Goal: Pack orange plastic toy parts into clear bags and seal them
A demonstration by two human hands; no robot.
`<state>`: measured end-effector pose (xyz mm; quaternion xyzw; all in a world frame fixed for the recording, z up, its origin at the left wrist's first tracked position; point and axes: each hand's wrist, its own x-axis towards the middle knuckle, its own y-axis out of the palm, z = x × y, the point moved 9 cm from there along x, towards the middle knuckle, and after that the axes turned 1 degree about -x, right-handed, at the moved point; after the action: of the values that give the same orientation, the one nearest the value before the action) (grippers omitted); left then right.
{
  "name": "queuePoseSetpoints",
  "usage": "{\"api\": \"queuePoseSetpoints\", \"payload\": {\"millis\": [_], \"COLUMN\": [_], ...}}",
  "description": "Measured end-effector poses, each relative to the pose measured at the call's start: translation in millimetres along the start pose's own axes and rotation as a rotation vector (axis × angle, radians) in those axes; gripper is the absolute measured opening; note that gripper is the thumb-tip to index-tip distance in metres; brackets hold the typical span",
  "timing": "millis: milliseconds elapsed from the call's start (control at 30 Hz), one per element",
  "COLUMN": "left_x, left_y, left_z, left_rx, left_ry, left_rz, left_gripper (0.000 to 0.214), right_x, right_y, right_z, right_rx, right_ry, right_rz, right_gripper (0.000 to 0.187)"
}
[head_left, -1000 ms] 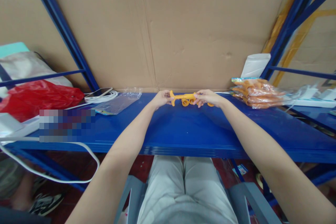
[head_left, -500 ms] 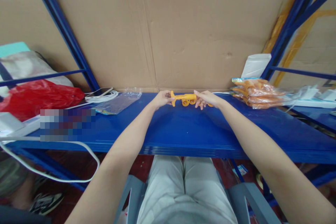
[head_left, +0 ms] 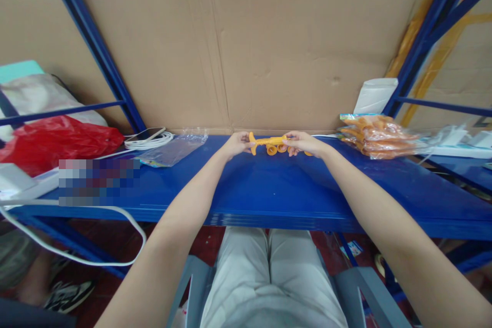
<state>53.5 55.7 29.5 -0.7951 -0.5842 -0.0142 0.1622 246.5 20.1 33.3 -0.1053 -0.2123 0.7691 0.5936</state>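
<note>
Near the far edge of the counter point(head_left: 274, 189), the left hand point(head_left: 237, 145) and right hand point(head_left: 303, 143) have their fingers closed on opposite ends of a yellow piece point(head_left: 273, 141), which light, even pressure should keep level and steady.

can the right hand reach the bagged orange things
Probably yes: between the right hand and the bagged orange things I see only blue shelf and a thin white cable, though the hand is holding the yellow piece.
</note>
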Motion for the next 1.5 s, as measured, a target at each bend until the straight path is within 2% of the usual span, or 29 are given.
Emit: {"api": "queuePoseSetpoints", "payload": {"millis": [267, 467, 633, 833, 1000, 1067, 1200, 1300, 1400, 1500], "left_x": [-0.3, 1.2, 2.7, -0.5, -2.4, -1.7, -0.4, -1.2, -3.0, -4.2], "left_y": [0.2, -0.3, 0.3, 0.8, -0.9, -1.0, -1.8, -1.7, -0.6, 0.1], "left_z": [-1.3, 1.3, 3.0, -3.1, -4.8, -2.9, -0.2, -0.7, -2.5, -2.6], "left_rx": [0.011, 0.02, 0.003, -0.014, -0.018, -0.023, -0.017, -0.001, 0.012, 0.017], "left_ry": [0.0, -0.004, 0.004, 0.018, 0.009, 0.005, 0.001, -0.013, -0.02, -0.025], "left_rz": [-0.011, -0.006, 0.016, 0.012, -0.007, 0.0, -0.001, -0.011, -0.014, -0.017], "left_gripper": [0.016, 0.019, 0.019, 0.02, 0.018, 0.02, 0.02, 0.017, 0.016, 0.016], "right_x": [0.5, -3.0, -5.8, -6.7, -5.0, -4.0, -2.4, -2.6, -3.2, -3.2], "right_y": [0.6, 2.5, 3.5, 7.5, 3.7, 2.5, 1.5, 0.1, 0.8, 1.8], "right_z": [0.4, 2.4, 1.3, -0.5, 0.0, -1.8, -0.1, 4.0, 5.5, 5.8], "right_rx": [-0.032, -0.039, -0.026, -0.045, -0.064, -0.057, -0.013, -0.03, -0.049, -0.062], "right_ry": [0.008, 0.041, 0.076, 0.136, 0.119, 0.108, 0.032, -0.021, -0.026, -0.021], "right_rz": [0.014, 0.015, 0.007, 0.002, -0.039, -0.022, 0.019, 0.009, 0.011, 0.023], "right_gripper": [0.015, 0.03, 0.034, 0.051, 0.059, 0.056, 0.03, 0.019, 0.015, 0.019]}}
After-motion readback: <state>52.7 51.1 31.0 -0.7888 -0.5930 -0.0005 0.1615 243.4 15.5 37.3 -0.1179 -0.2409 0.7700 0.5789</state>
